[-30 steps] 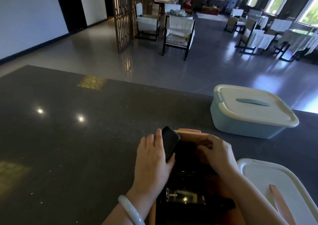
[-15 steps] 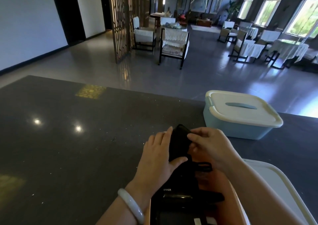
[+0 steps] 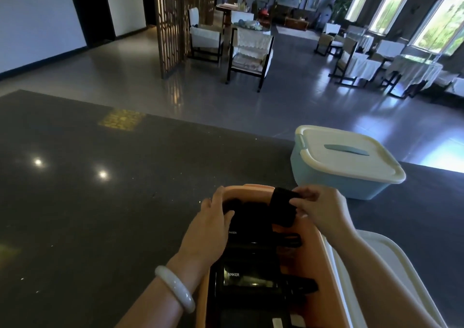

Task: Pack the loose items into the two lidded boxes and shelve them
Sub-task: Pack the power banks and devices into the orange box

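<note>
An open orange box (image 3: pixel 313 257) stands on the dark counter right in front of me, filled with several black items, among them a power bank marked ANKER (image 3: pixel 247 276). My right hand (image 3: pixel 320 208) pinches a flat black device (image 3: pixel 282 207) upright over the box's far right part. My left hand (image 3: pixel 213 223) rests on the box's left rim, fingers lying on the black items inside. Its white lid (image 3: pixel 391 280) lies to the right of the box. A blue box (image 3: pixel 339 177) with its cream lid on stands farther back on the right.
The dark polished counter (image 3: pixel 100 214) stretches away to the left and ends at a far edge. Beyond it lies an open floor with chairs (image 3: pixel 248 54), a wooden lattice screen (image 3: pixel 173 21) and clothed tables (image 3: pixel 411 74).
The black device passed from my left hand to my right hand and moved to the right side of the box. My left hand dropped onto the box's left rim.
</note>
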